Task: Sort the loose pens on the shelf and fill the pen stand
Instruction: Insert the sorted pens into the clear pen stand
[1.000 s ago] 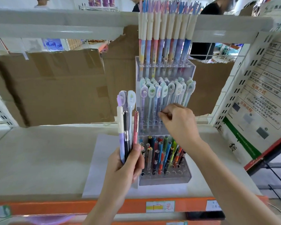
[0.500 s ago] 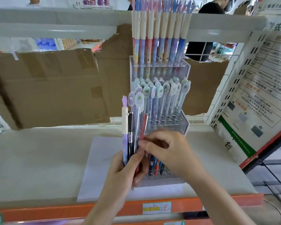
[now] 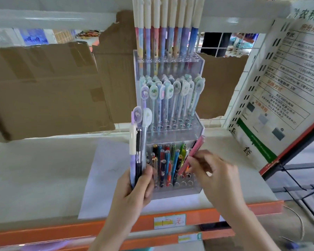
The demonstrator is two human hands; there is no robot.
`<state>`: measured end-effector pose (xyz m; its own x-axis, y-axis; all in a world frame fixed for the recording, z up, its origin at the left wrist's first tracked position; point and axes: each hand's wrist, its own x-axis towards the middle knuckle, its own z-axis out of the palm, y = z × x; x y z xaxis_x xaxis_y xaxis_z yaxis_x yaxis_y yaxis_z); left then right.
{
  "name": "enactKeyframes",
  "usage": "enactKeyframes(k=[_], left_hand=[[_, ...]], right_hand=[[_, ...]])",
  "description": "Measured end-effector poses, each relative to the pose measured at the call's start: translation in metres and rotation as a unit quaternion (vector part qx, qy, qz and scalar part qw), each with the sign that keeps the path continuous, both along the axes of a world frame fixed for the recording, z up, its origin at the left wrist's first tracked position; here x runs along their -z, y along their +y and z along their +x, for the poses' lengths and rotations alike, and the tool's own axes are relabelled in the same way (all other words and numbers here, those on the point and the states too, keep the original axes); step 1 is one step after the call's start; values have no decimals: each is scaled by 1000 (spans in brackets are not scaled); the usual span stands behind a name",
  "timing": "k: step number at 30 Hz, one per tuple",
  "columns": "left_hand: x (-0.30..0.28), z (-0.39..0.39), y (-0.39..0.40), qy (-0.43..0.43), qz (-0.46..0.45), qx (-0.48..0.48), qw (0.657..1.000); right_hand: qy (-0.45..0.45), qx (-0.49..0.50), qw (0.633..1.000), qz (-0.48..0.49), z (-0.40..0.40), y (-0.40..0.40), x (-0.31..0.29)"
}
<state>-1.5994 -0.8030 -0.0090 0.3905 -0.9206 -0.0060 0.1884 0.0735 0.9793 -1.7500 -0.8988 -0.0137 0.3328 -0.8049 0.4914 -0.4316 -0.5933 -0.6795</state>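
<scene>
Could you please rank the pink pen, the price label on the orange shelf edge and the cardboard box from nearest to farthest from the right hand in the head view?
1. Pink pen: pinched by the right hand.
2. Price label: below, on the shelf edge.
3. Cardboard box: far left, at the back.

place: stationery shop | evidence: tiered clear pen stand (image 3: 168, 98) stocked with rows of matching pens, centre | shelf (image 3: 43, 169) with orange front edge carrying price labels (image 3: 169, 221), 6 o'clock | printed points-scheme notice (image 3: 286, 84) on perforated upright, 3 o'clock | cardboard backing (image 3: 43, 87), 9 o'clock
</scene>
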Motion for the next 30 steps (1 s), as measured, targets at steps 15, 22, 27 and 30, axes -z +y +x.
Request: enactKeyframes(k=[15,22,27,30], left_hand=[[3,2,0,15,-42,-6,999],[4,5,0,10,-48,-10,999],[3,4,0,23,-34,-5,999],[0,3,1,16,-41,-1,999]], right_hand=[[93,11,995,-20,4,-13,58],[85,21,996,-11,3,-12,62],[88,23,995,-47,5,-11,66],[127,15,992,-24,4,-11,60]])
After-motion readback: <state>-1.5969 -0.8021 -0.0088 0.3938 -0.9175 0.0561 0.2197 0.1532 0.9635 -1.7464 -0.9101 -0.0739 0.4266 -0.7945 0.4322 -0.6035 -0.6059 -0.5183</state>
